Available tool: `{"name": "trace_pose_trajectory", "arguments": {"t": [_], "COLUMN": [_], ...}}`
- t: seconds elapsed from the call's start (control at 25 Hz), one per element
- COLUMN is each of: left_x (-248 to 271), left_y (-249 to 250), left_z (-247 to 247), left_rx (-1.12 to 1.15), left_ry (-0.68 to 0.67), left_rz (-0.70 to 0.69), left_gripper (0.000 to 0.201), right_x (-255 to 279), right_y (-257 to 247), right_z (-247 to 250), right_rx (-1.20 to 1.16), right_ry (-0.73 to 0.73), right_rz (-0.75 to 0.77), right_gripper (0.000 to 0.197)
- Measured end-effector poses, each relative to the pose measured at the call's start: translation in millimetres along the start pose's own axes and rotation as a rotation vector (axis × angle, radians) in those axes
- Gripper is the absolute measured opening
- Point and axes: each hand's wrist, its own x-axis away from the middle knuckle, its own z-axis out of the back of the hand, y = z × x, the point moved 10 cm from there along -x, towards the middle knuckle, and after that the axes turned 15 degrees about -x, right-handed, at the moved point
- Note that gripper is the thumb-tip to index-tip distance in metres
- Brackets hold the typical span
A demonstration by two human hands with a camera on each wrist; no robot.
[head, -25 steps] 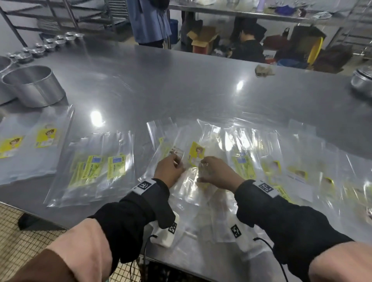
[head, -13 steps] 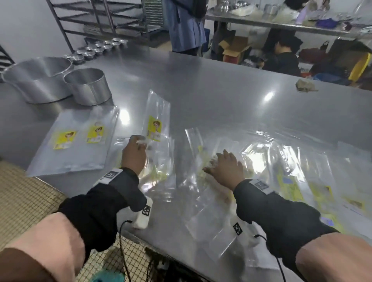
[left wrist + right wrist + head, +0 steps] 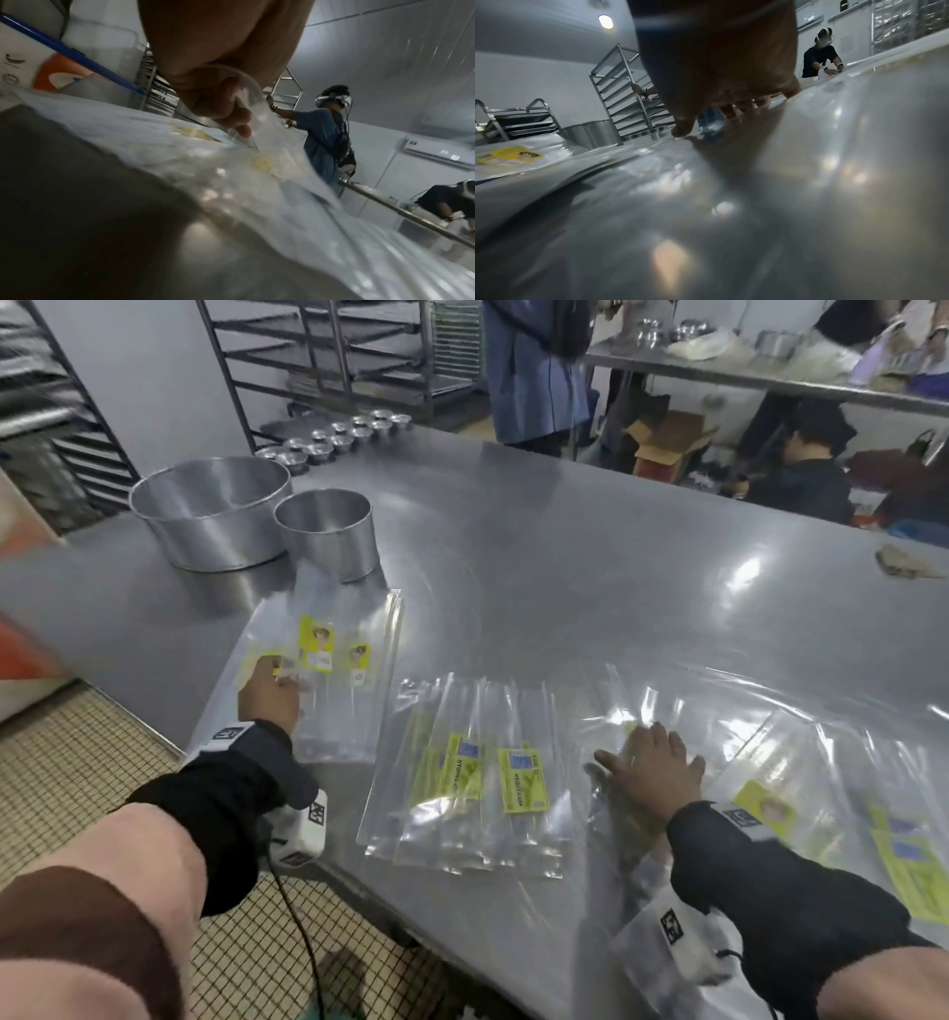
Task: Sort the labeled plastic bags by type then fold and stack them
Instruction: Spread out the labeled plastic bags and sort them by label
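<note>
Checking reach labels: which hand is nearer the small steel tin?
Left. The left hand pinches a bag on the pile just in front of the small steel tin; the right hand lies flat on loose bags far to its right.

R hand [image 3: 721,67] top centre, fingers [image 3: 684,127] spread flat on clear plastic bags [image 3: 731,203] filling lower frame. Yellow-labelled bag [image 3: 508,157] at left edge. Metal rack [image 3: 623,89] mid-left, round pans [image 3: 590,132] below it, person [image 3: 820,58] upper right.

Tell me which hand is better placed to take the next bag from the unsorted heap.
The right hand: it lies flat on the unsorted heap of clear plastic bags. The left hand pinches a yellow-labelled clear bag over the far-left pile.
</note>
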Motion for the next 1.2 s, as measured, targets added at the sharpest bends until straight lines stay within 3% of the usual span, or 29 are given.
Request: {"name": "trace_pose_trajectory", "arguments": {"t": [0.24, 0.36, 0.56, 0.68, 0.84, 1.04, 1.2], "left_x": [-10.8, -3.4, 33.6, 82.9, 183.2, 314.4, 378.6], "left_y": [-11.9, -6.9, 57.3, 121.4, 194.2, 246.1, 262.1], "left_z": [-16.1, -18.4, -28.0, -57.4, -112.7, -178.0, -212.8], "left_rx": [-0.268, -0.46, -0.473, -0.408, -0.219, -0.114, -0.005], "left_ry": [-0.072, -0.099, -0.047, -0.096, -0.273, -0.59, -0.751], "left_rz": [-0.013, 0.004, -0.154, -0.357, -0.604, -0.752, -0.731], "left_gripper": [0.048, 0.044, 0.041, 0.044, 0.045, 0.035, 0.024], "right_x": [-0.6, 1.8, 8.3, 27.5, 55.6, 78.1, 92.3], "right_y": [0.2, -1.6, -8.4, -5.5, 39.4, 134.9, 212.1], "right_z": [0.6, 5.0, 18.7, 46.7, 72.6, 100.8, 124.3], "right_rx": [-0.009, -0.021, -0.159, -0.259, -0.151, 0.029, -0.049], "right_ry": [0.008, -0.032, -0.122, -0.082, -0.069, -0.001, 0.083], "right_rz": [-0.016, -0.016, 0.058, 0.139, 0.134, -0.027, -0.216], "right_gripper": [0.069, 0.068, 0.074, 0.07, 0.075, 0.08, 0.068]}}
